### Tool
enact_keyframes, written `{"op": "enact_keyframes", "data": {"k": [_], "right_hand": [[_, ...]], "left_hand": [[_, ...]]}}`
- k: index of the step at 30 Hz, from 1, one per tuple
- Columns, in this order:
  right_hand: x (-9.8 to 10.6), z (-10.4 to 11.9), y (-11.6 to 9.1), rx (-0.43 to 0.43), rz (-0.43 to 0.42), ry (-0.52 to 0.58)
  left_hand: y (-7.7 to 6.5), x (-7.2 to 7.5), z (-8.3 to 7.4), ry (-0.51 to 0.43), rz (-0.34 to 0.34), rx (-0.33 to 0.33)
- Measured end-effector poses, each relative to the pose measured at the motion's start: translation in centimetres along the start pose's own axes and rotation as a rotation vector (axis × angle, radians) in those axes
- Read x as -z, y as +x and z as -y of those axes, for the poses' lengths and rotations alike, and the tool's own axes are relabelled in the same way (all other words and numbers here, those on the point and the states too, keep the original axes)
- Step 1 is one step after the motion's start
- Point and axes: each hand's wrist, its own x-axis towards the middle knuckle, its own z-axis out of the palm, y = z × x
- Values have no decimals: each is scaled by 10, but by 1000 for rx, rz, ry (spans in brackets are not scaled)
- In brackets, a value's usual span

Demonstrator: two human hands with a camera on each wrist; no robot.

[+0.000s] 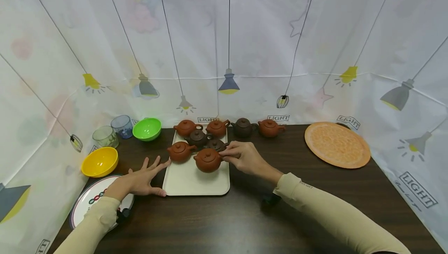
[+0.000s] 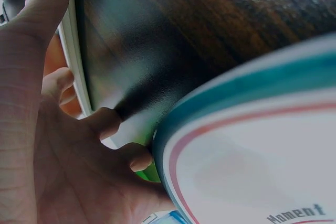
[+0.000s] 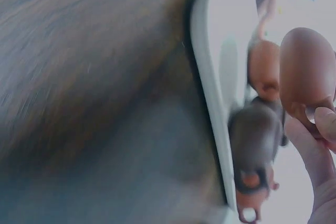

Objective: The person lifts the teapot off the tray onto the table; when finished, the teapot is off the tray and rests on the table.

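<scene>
My right hand (image 1: 245, 158) pinches the handle of a reddish-brown teapot (image 1: 208, 160) over the cream tray (image 1: 196, 184). In the right wrist view that teapot (image 3: 307, 72) stands out in front of the others, thumb and finger at its handle. At the tray's left edge my left hand (image 1: 143, 178) rests with fingers spread, thumb and fingertips right at the rim. Behind the held teapot, the tray bears an orange-brown teapot (image 1: 180, 152), a dark teapot (image 1: 197, 138), a second dark one (image 1: 216, 144) partly hidden, and two reddish teapots (image 1: 187, 128) at the back.
Right of the tray's back stand a dark teapot (image 1: 242, 128) and a reddish teapot (image 1: 269, 128). A round pizza-patterned mat (image 1: 337, 145) lies far right. To the left are a green bowl (image 1: 147, 129), a yellow bowl (image 1: 100, 162), two glasses (image 1: 121, 126) and a white plate (image 1: 82, 207) under the left forearm.
</scene>
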Motion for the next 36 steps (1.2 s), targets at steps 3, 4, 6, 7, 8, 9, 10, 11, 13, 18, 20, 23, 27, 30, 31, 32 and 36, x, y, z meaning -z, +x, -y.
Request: {"op": "enact_keyframes", "data": {"k": [3,4,6,7,8,9,10,11,13,18,20,23,27,30,31,32,36], "right_hand": [[23,-1,-6,7,-27,-20],[30,-2,-9,5,-38,-27],[45,-4,-14,-11,-58,-44],[51,-6,-16,-16,-66,-55],[58,-7,-18,-18,-76,-73],[64,-9,-21,-20,-86,-89],[70,-12,-23,-18,-102,-105],[77,-14,-25,-15,-120,-124],[91,-19,-30,-10,-168,-163],[127,-34,-42,-51,-285,-216],[141,-40,-47,-88,-318,-237],[159,-52,-53,-146,-363,-288],[178,-70,-62,-237,-409,-344],[189,-84,-69,-332,-434,-353],[191,-88,-71,-364,-439,-359],[194,-92,-73,-396,-441,-365],[195,-109,-84,-497,-429,-379]], "left_hand": [[-1,0,0,0,-7,-12],[-2,0,0,-1,-8,-15],[-4,1,0,0,-9,-16],[-6,1,1,-1,-9,-14],[-7,2,2,-1,-9,-13],[-8,3,3,1,-9,-13],[-9,3,4,3,-7,-9],[-9,3,4,3,-7,-7],[-9,4,5,1,-7,-12],[-4,2,3,-8,-6,-26],[-2,2,1,-9,-6,-30],[-1,1,0,-10,-9,-33],[-2,1,0,-11,-10,-33],[-2,1,1,-15,-6,-33],[-1,1,1,-15,-5,-33],[-1,1,0,-15,-5,-32],[-1,1,1,-9,-7,-27]]}}
